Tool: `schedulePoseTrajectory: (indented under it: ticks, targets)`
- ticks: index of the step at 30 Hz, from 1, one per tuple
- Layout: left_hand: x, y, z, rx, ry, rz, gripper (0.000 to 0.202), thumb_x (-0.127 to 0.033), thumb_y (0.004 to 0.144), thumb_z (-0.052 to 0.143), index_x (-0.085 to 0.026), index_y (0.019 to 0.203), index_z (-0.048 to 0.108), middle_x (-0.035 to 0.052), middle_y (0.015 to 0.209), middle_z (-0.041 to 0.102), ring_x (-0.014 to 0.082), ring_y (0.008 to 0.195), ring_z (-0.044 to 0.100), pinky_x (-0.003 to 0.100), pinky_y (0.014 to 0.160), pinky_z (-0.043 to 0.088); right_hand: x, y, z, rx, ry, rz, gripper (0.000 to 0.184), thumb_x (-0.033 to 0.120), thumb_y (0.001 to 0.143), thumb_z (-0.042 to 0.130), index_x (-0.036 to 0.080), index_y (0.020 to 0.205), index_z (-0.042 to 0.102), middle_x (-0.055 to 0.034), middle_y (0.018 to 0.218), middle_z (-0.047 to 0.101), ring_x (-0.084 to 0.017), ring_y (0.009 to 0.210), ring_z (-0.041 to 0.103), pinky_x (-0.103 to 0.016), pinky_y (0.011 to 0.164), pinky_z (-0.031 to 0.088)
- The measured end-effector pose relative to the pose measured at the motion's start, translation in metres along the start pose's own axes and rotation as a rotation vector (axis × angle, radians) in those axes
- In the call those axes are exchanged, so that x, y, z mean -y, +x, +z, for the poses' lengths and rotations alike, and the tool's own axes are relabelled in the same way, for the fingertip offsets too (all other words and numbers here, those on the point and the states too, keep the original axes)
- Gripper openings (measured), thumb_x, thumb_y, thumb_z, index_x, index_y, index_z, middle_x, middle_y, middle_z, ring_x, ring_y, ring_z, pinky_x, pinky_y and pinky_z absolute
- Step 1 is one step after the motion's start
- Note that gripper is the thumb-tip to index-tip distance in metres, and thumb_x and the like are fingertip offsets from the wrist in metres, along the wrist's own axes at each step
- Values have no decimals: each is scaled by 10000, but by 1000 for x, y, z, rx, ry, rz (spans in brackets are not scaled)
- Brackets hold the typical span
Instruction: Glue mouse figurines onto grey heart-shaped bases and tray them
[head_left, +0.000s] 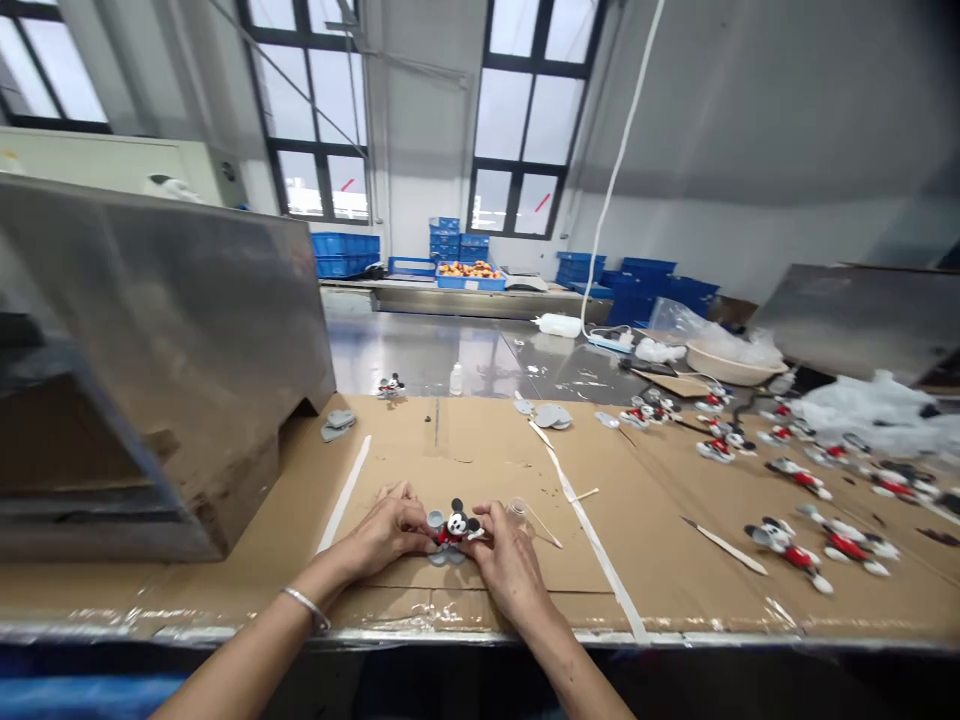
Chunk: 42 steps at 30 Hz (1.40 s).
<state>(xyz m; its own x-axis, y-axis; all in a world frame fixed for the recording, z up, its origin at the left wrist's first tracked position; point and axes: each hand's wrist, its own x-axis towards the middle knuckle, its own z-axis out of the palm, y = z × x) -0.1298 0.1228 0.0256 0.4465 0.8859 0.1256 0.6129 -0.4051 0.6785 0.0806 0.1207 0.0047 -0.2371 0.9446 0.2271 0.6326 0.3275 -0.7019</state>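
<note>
A small mouse figurine (455,525) with black ears and red shorts sits on a grey base on the cardboard-covered table (420,450), near the front edge. My left hand (390,528) pinches it from the left, a silver bracelet on that wrist. My right hand (508,552) grips it from the right, fingers curled round it. A small clear cup (517,510) stands just behind my right hand, with a thin wooden stick (543,525) beside it.
A large metal housing (150,350) fills the left of the table. Several finished figurines (787,540) lie spread at the right, with a long stick (724,545), grey bases (551,414), a bowl (731,365) and plastic bags (877,410). Blue crates (637,280) line the back wall.
</note>
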Motion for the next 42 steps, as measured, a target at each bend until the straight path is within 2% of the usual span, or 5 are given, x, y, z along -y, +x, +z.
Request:
schedulePoseTrajectory:
  ticks: [5,12,29,36,42]
  targets:
    - [2,-4,3,-72,-22,-14,96,-372,777,714,-317,841,761,-5,784,588,211,943,467,348,892,284,3,2,-3,51,-7,14,261,167,775,506,230,1028,490,-39,1016,730,-253,998,642,-394,876,413]
    - [8,-6,7,-94,-56,-3,141,-357,751,742,-332,888,762,-1,813,594,214,969,466,327,905,288,5,2,-5,56,-13,10,249,229,760,508,234,1009,500,-44,978,726,-253,977,651,-392,857,429]
    - [10,-5,7,-76,-52,-39,160,-408,745,731,-341,887,760,-1,817,513,222,960,456,347,907,287,4,2,-3,44,25,5,254,207,766,512,245,1016,498,-33,946,740,-260,967,656,-393,848,434]
    - [2,-6,3,-60,-42,-42,114,-401,783,696,-324,837,761,0,796,552,213,928,470,348,890,292,0,1,-1,48,-6,10,267,140,788,490,245,1033,488,-24,1006,727,-234,952,652,-366,830,415]
    - [0,-5,2,-21,-40,-27,189,-444,833,627,-306,855,755,-4,726,589,207,896,472,353,904,297,4,0,-2,43,-9,11,276,127,792,537,236,1043,501,-27,1005,724,-223,975,649,-325,810,417]
